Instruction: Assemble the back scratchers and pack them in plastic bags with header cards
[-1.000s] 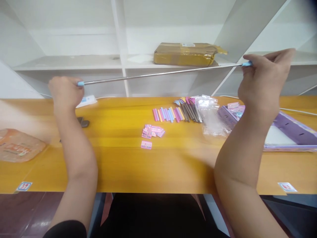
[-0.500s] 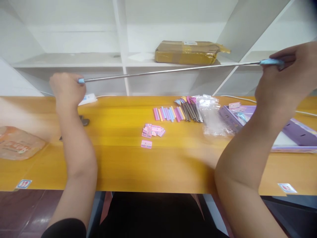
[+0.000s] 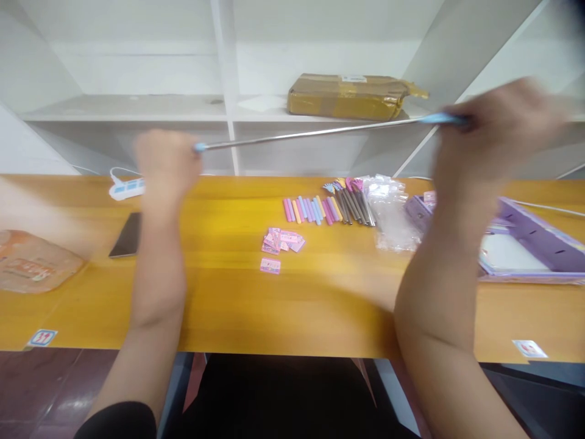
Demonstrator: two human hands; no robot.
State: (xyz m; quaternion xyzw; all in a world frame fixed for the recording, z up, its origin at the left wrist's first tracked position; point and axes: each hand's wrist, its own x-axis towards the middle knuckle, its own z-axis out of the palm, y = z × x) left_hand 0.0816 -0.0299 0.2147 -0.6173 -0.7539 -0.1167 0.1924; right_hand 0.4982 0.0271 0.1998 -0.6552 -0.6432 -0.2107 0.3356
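Note:
A thin silver telescopic back scratcher (image 3: 311, 133) with light blue ends stretches almost level above the table. My left hand (image 3: 167, 161) is closed round its left blue end. My right hand (image 3: 498, 137), smeared by motion, grips the wider blue piece at the other end; its fingers hide part of that piece. Below, several back scratchers (image 3: 351, 204) with coloured hand-shaped heads lie in a bunch. Left of them is a row of pastel tubes (image 3: 311, 210). Small pink printed cards (image 3: 283, 239) lie in a loose pile, with a single pink card (image 3: 270, 266) nearer me.
Clear plastic bags (image 3: 393, 213) lie beside a purple tray (image 3: 543, 235) at right. A phone (image 3: 127, 236), a power strip (image 3: 125, 189) and an orange-printed packet (image 3: 39, 262) are at left. A taped carton (image 3: 350, 97) sits on the shelf behind.
My hands have come closer together, the left moving right and the right moving left. The visible rod between them is shorter, and both hands still hold it.

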